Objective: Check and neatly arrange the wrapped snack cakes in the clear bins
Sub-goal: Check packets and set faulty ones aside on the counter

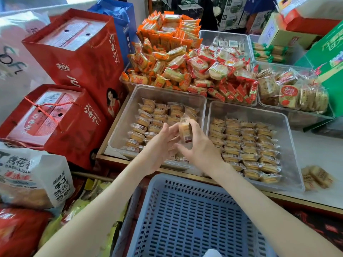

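Two clear bins stand side by side on the counter. The left bin (120, 125) holds rows of wrapped snack cakes (148, 115). The right bin (289, 145) holds more of them (248, 143) in neat rows. Above the left bin's near half, both hands hold one wrapped cake (185, 129) upright. My right hand (200, 147) grips it from the right with fingers curled over its top. My left hand (161, 143) touches its left side with its fingertips. Part of the left bin's near rows is hidden under my hands.
A blue slotted basket (185, 210) sits below my arms. Two loose wrapped cakes (317, 177) lie on the counter right of the bins. Heaps of orange and red packets (185, 60) fill bins behind. Red gift bags (74, 52) stand at left.
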Demonstrator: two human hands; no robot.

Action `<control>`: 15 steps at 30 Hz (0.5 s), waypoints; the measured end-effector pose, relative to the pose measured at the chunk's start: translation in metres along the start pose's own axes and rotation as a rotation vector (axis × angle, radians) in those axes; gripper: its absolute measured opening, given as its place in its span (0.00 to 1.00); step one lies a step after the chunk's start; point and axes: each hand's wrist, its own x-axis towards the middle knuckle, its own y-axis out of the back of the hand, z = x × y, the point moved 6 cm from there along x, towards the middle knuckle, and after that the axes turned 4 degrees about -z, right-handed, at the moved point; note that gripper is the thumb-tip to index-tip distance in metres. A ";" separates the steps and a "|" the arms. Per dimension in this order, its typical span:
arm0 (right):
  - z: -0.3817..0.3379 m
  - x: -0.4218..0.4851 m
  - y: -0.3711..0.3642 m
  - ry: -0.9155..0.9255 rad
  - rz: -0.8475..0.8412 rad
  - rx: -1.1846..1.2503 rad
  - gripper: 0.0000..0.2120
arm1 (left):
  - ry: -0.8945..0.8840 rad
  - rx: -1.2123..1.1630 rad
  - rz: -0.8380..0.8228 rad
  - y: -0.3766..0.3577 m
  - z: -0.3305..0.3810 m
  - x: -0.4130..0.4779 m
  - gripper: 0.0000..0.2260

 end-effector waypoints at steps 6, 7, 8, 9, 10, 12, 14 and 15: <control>0.036 0.028 -0.014 0.035 -0.167 -0.336 0.32 | 0.059 1.160 -0.048 0.041 -0.009 0.036 0.28; 0.043 0.029 -0.024 0.048 -0.248 -0.456 0.34 | 0.028 1.460 -0.081 0.053 -0.013 0.044 0.31; 0.047 0.030 -0.033 0.069 -0.308 -0.565 0.35 | 0.015 1.668 -0.128 0.066 -0.019 0.050 0.36; 0.050 0.031 -0.041 0.102 -0.341 -0.648 0.35 | 0.029 1.798 -0.182 0.077 -0.024 0.056 0.40; 0.052 0.033 -0.046 0.131 -0.352 -0.706 0.36 | 0.066 1.875 -0.228 0.087 -0.029 0.063 0.44; 0.055 0.038 -0.057 0.125 -0.378 -0.797 0.36 | 0.131 1.974 -0.300 0.099 -0.037 0.072 0.50; 0.056 0.044 -0.063 0.057 -0.415 -0.795 0.34 | 0.155 2.032 -0.347 0.102 -0.044 0.079 0.52; 0.059 0.046 -0.070 0.044 -0.423 -0.799 0.33 | 0.174 2.042 -0.362 0.104 -0.049 0.082 0.52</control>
